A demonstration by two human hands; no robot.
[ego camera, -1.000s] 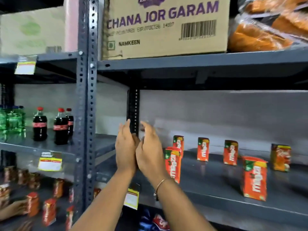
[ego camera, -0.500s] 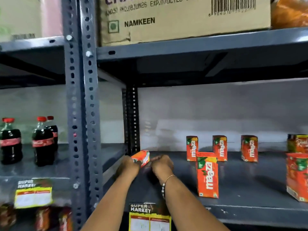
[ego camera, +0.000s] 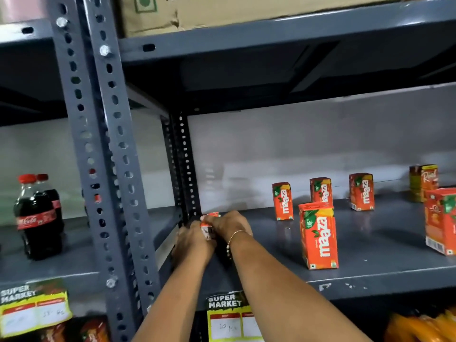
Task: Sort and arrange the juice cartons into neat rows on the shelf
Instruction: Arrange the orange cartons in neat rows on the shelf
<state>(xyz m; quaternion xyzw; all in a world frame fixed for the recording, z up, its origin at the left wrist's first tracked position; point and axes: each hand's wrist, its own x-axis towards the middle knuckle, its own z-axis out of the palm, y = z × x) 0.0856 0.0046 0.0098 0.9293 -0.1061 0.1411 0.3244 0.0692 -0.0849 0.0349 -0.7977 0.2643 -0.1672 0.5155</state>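
Note:
My left hand (ego camera: 193, 244) and my right hand (ego camera: 228, 224) both grip a small orange juice carton (ego camera: 208, 227) at the far left back corner of the grey shelf (ego camera: 370, 275); the carton is mostly hidden by my fingers. An upright Maaza carton (ego camera: 318, 235) stands near the front middle. Three more Maaza cartons (ego camera: 282, 201) (ego camera: 320, 191) (ego camera: 361, 191) stand spaced along the back. At the right edge is another orange carton (ego camera: 441, 220), and behind it a Real carton (ego camera: 423, 182).
A perforated grey upright (ego camera: 98, 156) divides the bays. Cola bottles (ego camera: 37, 218) stand on the left shelf. A cardboard box (ego camera: 222, 11) sits on the shelf above. Price tags (ego camera: 228, 317) hang on the shelf's front edge. Orange packets (ego camera: 424, 327) lie below right.
My hands have come down from chest height to the shelf's left back corner with a small carton between them. The view has moved closer and shifted left.

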